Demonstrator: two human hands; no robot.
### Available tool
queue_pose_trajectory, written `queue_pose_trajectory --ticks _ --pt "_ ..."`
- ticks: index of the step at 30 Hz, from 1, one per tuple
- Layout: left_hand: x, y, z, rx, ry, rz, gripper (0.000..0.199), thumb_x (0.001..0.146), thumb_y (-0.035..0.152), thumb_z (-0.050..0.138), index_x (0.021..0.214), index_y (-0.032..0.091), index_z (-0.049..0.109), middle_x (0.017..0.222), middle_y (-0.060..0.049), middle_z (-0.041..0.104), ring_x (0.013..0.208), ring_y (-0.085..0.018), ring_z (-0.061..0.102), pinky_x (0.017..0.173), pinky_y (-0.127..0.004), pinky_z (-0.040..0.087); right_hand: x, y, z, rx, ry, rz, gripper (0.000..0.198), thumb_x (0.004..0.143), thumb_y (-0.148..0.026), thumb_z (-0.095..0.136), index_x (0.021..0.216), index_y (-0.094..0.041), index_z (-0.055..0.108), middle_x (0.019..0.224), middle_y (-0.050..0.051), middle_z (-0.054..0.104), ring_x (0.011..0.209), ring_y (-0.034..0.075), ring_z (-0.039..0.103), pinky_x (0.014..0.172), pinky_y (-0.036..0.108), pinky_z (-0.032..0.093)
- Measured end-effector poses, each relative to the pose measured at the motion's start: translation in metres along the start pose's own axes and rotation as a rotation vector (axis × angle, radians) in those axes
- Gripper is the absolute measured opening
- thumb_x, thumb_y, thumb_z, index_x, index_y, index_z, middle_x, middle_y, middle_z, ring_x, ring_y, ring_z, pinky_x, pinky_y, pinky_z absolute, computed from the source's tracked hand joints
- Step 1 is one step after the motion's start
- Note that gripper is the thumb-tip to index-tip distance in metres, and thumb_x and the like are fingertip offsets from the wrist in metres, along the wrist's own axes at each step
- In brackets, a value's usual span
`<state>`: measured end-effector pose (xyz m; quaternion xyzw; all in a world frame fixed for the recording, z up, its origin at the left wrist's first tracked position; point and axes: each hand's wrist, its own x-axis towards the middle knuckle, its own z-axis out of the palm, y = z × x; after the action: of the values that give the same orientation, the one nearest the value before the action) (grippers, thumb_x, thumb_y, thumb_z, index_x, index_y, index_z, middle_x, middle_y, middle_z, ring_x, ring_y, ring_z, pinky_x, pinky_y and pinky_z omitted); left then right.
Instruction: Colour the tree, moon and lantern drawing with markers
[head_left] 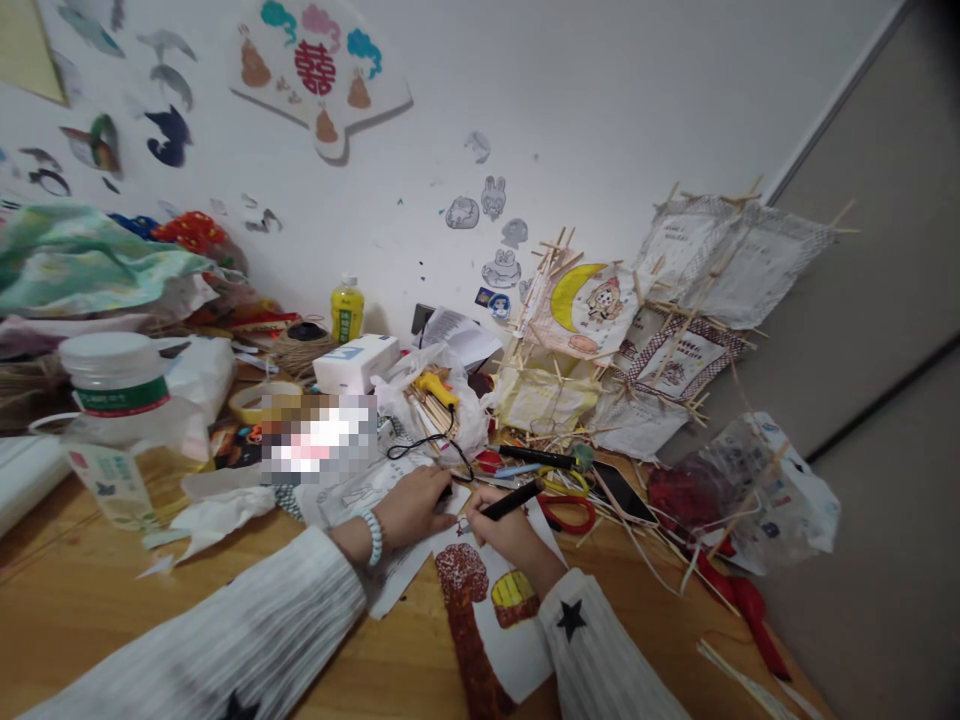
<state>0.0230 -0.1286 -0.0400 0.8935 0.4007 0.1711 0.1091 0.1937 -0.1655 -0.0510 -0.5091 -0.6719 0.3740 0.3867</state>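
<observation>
My right hand (504, 528) is closed around a black marker (513, 499), its tip down on a white paper sheet (504, 655). Coloured drawings cover part of this sheet: a brown speckled shape, a yellow patch with a brown rim, and a long brown band. On the papers just to the left rests my left hand (409, 508), with a pale beaded bracelet (373, 537) at the wrist. Its fingers are bent, with a small dark thing between thumb and fingers that I cannot make out. Another drawn sheet (352, 492) lies partly under this hand.
Red-handled scissors (574, 516), a phone (624, 492) and another black marker (537, 457) lie to the right. Stick-framed paper panels (592, 310) stand behind. A plastic jar (116, 380), a tape roll (264, 402) and a yellow glue gun (436, 388) are among the clutter.
</observation>
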Motion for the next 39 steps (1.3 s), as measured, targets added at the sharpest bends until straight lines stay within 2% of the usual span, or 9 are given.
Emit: queue_pose_trajectory --ticks 39 --pt "-0.0018 0.0033 -0.0040 0.022 -0.014 0.010 0.025 0.073 0.032 0.063 0.090 0.017 0.052 0.099 -0.010 0.059 0.092 -0.025 0.053 0.081 -0.033 0.042 -0.0006 0.0022 -0.0005 0.023 -0.002 0.031 0.013 0.065 -0.008 0.045 0.059 -0.019 0.048 0.041 -0.009 0.043 0.037 0.007 0.041 0.039 0.016 0.032"
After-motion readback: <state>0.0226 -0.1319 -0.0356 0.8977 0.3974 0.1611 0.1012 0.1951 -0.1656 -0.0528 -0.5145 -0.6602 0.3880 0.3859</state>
